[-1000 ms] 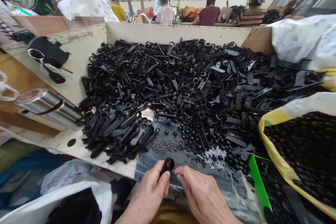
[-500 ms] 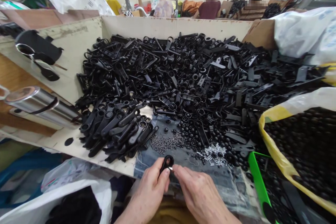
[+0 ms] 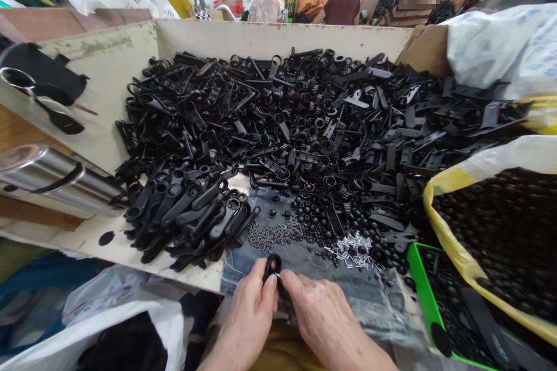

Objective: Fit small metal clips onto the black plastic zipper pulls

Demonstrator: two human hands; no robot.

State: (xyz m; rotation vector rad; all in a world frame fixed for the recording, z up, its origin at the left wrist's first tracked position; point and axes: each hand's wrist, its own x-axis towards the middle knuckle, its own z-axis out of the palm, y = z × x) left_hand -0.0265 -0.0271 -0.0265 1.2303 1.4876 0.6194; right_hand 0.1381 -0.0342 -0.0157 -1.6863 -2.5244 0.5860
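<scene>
While in left hand [image 3: 251,314], ringed lever [image 3: 272,265]; bin [image 3: 278,40] full of levers [image 3: 278,122].

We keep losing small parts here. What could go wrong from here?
The black ring-ended part, held by the left hand with the right hand touching it at the table edge, could slip and fall off. The loose dark screws and silver pins just beyond could scatter if a hand brushes them.

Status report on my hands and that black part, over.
Left hand pinching black part, right hand fingertips on it too. Part held over dark cloth. Nothing between hands; screws and parts pile lie beyond.
</scene>
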